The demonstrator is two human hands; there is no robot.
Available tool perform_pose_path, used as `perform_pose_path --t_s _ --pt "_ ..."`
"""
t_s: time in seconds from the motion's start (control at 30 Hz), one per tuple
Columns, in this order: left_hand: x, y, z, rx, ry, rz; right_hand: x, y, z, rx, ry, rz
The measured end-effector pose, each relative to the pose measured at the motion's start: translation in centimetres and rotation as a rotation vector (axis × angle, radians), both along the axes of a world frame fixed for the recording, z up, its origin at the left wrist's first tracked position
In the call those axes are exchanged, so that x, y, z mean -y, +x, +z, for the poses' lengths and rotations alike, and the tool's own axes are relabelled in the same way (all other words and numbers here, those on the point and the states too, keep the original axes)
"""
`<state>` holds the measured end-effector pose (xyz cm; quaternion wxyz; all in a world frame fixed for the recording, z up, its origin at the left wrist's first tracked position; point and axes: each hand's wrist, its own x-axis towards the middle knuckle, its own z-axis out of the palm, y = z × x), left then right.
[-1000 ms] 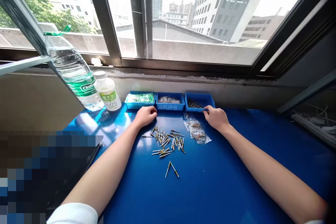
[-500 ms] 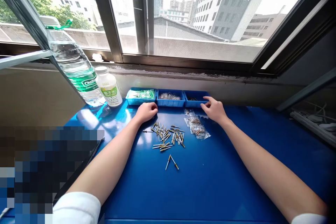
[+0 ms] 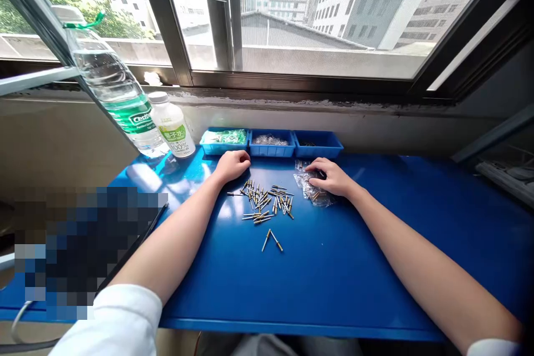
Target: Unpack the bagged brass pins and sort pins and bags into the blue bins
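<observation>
My left hand [image 3: 233, 166] rests on the blue table, fingers curled in, just in front of the left tray; whatever may be inside the curl is hidden. My right hand [image 3: 329, 176] is over the clear plastic bags [image 3: 306, 182], thumb and fingers apart and bent down around them; the fingertips partly cover the bags. Small pieces with brass-coloured ends show through the plastic. Between my hands lies a loose pile of small metal pins [image 3: 261, 200] with silver shafts and brass-coloured ends. Nearer to me, two such pins [image 3: 273, 240] form an upside-down V.
Three blue trays stand along the wall: one with green-and-white packets [image 3: 227, 136], one with clear small pieces [image 3: 270, 140], one with dark small pieces [image 3: 308, 143]. A large water bottle [image 3: 120, 100] and a white bottle [image 3: 172, 125] stand left. A window [image 3: 325, 28] is behind.
My right hand has moved from the right tray's edge down toward me, onto the plastic bags. My left hand has stayed in place. The camera view has tilted down slightly.
</observation>
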<state>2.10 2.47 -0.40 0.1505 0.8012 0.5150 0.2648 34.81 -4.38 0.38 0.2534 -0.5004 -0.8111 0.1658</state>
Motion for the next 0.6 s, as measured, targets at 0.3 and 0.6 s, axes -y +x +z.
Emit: perform_pose_path --t_s 0.3,0.6 --pt "0.2 -0.2 0.0 0.004 0.003 -0.022 0.1 -0.2 -0.4 -0.395 -0.166 -0.227" --pt "0.1 -0.1 -0.1 -0.01 0.009 -0.02 0.3 -2.1 0.3 -0.95 -0.259 -0.418"
